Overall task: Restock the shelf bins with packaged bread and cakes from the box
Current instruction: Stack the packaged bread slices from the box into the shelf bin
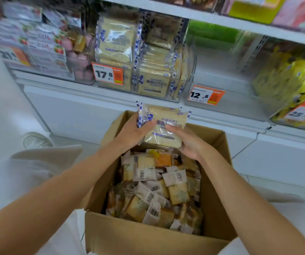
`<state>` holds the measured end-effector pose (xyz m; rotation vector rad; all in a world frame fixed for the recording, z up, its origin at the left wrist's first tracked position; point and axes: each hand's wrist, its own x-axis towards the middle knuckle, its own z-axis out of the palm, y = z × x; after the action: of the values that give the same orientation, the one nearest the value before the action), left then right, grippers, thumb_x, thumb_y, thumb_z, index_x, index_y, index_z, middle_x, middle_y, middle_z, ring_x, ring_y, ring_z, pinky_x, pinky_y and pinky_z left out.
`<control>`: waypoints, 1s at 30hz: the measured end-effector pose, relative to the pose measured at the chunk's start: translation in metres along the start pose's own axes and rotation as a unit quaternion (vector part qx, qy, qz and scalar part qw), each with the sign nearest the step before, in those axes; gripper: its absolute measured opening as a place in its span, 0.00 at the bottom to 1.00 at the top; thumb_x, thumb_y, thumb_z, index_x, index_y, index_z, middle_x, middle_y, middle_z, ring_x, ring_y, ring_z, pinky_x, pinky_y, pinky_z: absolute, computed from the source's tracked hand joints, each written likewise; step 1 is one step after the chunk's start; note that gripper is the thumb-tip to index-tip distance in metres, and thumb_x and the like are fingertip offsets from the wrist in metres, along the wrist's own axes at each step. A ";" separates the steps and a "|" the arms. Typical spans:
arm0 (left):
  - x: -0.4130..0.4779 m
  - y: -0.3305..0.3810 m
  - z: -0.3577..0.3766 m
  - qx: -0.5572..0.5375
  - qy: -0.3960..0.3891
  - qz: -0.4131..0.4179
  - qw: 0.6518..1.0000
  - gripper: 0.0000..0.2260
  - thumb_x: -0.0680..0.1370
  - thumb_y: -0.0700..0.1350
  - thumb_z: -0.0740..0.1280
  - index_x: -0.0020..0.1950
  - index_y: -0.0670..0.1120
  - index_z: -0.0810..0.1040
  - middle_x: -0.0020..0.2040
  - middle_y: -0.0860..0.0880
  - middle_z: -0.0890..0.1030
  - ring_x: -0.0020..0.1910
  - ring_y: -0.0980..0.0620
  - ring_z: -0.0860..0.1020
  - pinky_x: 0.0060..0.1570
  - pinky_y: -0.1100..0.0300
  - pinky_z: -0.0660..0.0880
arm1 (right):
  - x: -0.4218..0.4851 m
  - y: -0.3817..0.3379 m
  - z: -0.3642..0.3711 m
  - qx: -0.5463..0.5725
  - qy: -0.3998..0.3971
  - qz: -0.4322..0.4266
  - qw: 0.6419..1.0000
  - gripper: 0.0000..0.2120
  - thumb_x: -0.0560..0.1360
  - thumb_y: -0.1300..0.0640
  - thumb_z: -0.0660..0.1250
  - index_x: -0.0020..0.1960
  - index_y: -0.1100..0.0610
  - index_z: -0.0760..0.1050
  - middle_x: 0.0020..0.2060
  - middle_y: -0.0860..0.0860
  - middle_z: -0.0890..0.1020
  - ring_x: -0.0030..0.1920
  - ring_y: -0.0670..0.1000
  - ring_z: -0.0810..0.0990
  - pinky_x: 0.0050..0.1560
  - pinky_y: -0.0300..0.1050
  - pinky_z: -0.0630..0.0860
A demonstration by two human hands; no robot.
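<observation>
Forearms come in from both sides over the cardboard box (148,236), which sits open on the floor and is stuffed with small wrapped cakes (157,190) all jumbled together. Up at the far end of the box, the bread pack (166,134) is held in the air between both hands, so it's out of the box but not on the shelf. The left hand (132,133) grips its left edge with the thumb wrapped onto the front. The right hand (187,142) holds the lower right corner, thumb laid across the front; its fingers behind the pack are hidden. Straight above, the clear bin (191,70) with the 17.8 price tag (107,75) is packed with the same bread. Next to it on the right there's a 12.8 price tag (206,95), then yellow packs (295,80), pretty blurry.
</observation>
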<state>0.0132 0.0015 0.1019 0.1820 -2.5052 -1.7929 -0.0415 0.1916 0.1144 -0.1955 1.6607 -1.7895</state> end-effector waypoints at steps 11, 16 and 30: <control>0.109 0.076 -0.074 0.048 0.126 0.166 0.977 0.22 0.77 0.64 0.63 0.56 0.47 0.78 0.37 0.60 0.77 0.35 0.64 0.73 0.38 0.69 0.68 | 0.085 -0.116 0.015 -0.010 0.172 -0.141 0.975 0.53 0.49 0.40 0.85 0.70 0.54 0.70 0.59 0.53 0.82 0.57 0.58 0.82 0.53 0.57 0.80; 0.179 0.059 -0.117 0.344 0.267 0.265 0.860 0.23 0.80 0.56 0.57 0.69 0.45 0.73 0.69 0.43 0.74 0.68 0.44 0.70 0.67 0.46 0.65 | 0.139 -0.169 0.001 -0.011 0.208 -0.197 0.958 0.49 0.44 0.42 0.84 0.64 0.53 0.75 0.52 0.51 0.85 0.53 0.54 0.84 0.51 0.52 0.80; 0.214 0.027 -0.128 0.433 0.307 0.331 0.780 0.21 0.80 0.54 0.58 0.73 0.52 0.70 0.73 0.51 0.69 0.74 0.49 0.63 0.73 0.48 0.52 | 0.243 -0.218 -0.006 -0.206 0.292 -0.133 0.925 0.42 0.65 0.40 0.77 0.70 0.60 0.68 0.70 0.54 0.72 0.69 0.55 0.71 0.63 0.44 0.69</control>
<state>-0.1857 -0.1372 0.1634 -0.0794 -2.2274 -0.1854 -0.3098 0.0506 0.2353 -0.0730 2.5432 -1.7721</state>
